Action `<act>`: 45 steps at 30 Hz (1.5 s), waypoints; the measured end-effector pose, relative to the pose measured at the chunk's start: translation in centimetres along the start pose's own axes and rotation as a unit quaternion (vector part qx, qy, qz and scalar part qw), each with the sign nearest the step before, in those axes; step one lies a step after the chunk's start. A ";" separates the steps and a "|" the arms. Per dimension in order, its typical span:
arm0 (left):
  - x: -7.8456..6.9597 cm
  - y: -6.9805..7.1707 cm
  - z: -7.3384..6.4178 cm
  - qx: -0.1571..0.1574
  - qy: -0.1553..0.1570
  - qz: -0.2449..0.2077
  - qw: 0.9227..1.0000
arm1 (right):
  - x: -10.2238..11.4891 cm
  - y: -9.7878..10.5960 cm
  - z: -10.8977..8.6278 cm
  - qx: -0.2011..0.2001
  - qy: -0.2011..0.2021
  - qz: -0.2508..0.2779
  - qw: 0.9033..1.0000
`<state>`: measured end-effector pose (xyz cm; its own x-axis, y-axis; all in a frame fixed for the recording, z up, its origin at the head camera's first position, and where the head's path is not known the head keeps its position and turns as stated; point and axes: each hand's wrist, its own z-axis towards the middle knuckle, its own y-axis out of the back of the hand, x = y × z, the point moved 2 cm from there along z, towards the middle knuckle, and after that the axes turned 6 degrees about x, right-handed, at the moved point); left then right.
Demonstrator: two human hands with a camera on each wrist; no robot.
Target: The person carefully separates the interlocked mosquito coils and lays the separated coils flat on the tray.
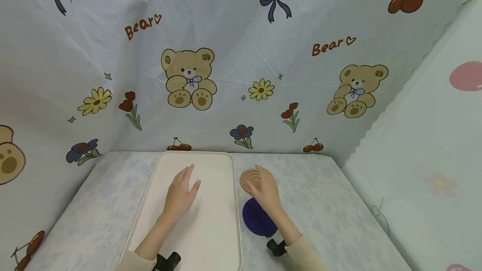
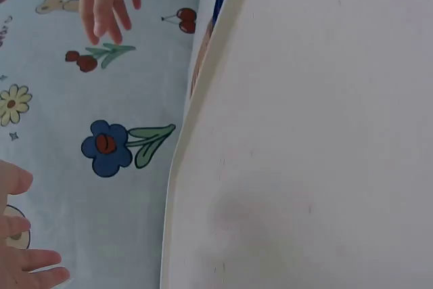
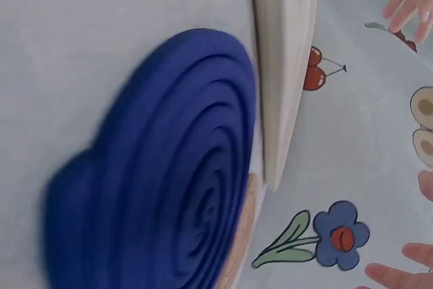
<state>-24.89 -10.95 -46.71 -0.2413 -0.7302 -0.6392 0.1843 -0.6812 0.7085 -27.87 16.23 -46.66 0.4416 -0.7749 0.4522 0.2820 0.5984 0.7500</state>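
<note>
My left hand hovers over the white tray, its fingers extended and thumb spread, holding nothing. Over a tan spiral-coiled disc, just right of the tray, is my right hand, which overlaps part of the disc in the head view. In the left wrist view the right hand hangs with loose fingers and nothing between them. Nearer to me lies a dark blue spiral-coiled disc, partly covered by the right wrist. Close up in the right wrist view, the blue disc shows raised rings and a bump at its outer end.
The tray's raised rim runs beside both discs. A pale mottled table carries everything. Behind it rises a white cloth printed with bears and flowers, and another pale cloth hangs at the right.
</note>
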 end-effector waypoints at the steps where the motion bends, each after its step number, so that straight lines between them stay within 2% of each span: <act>1: -0.5 -0.3 -0.1 0.001 0.003 -0.016 1.000 | -0.2 0.2 -0.2 -0.005 -0.004 0.007 1.000; 7: -2.4 -2.3 -0.5 0.019 0.026 -0.086 0.996 | -1.7 0.7 -1.6 -0.020 -0.044 0.064 0.997; 11: -3.3 -3.2 -0.7 0.009 0.027 -0.128 0.991 | -2.7 0.7 -2.6 -0.013 -0.066 0.091 0.994; 16: -4.6 -4.9 -1.2 0.019 0.023 -0.218 0.975 | -3.9 1.0 -3.4 -0.023 -0.087 0.121 0.989; 19: -5.2 -6.2 -1.6 0.033 0.018 -0.255 0.966 | -4.3 1.3 -3.7 -0.030 -0.092 0.137 0.986; 27: -6.8 -9.4 -2.7 0.059 0.009 -0.299 0.952 | -5.5 1.4 -5.1 -0.006 -0.126 0.158 0.979; 32: -7.8 -11.2 -3.4 0.092 0.010 -0.337 0.937 | -6.4 1.2 -6.3 0.001 -0.144 0.165 0.976; 35: -8.3 -12.0 -3.9 0.112 0.015 -0.345 0.932 | -6.9 0.9 -7.1 -0.001 -0.165 0.181 0.970; 39: -8.8 -12.7 -4.5 0.115 0.015 -0.334 0.936 | -7.3 0.6 -7.9 -0.008 -0.179 0.191 0.965; 42: -9.0 -13.3 -4.8 0.102 0.022 -0.324 0.940 | -7.3 0.4 -8.1 -0.010 -0.180 0.178 0.967; 45: -9.2 -13.9 -5.1 0.102 0.037 -0.323 0.940 | -7.5 0.1 -8.2 -0.006 -0.186 0.164 0.969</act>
<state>-20.33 4.98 -52.22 -0.1725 -0.1742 -0.9695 -0.1659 -0.9650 0.2029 -24.20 23.75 -53.91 0.1722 -0.5617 0.8092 0.1892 0.8251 0.5324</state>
